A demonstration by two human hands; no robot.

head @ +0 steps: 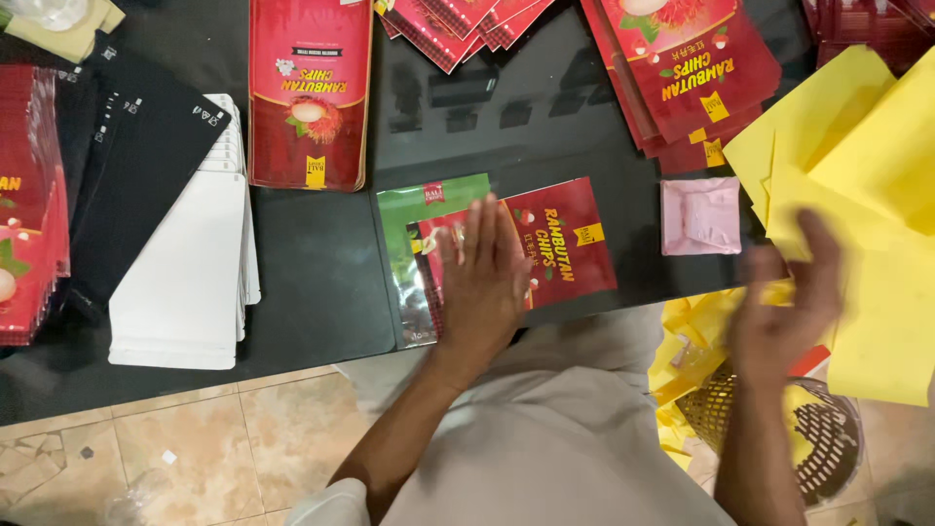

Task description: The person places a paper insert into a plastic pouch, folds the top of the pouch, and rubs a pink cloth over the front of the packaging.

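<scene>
My left hand lies flat, fingers together, on a red snack pouch at the near edge of the black table. A green pouch sticks out from under the red one. My right hand is blurred, fingers spread, against a loose pile of yellow paper sheets at the right. Whether it grips a sheet cannot be told. A small pink sachet lies between the red pouch and the yellow sheets.
Stacks of red pouches lie across the back, with more at the far left. A fanned stack of white and black flat pouches sits left. A perforated yellow basket stands on the tiled floor below the table edge.
</scene>
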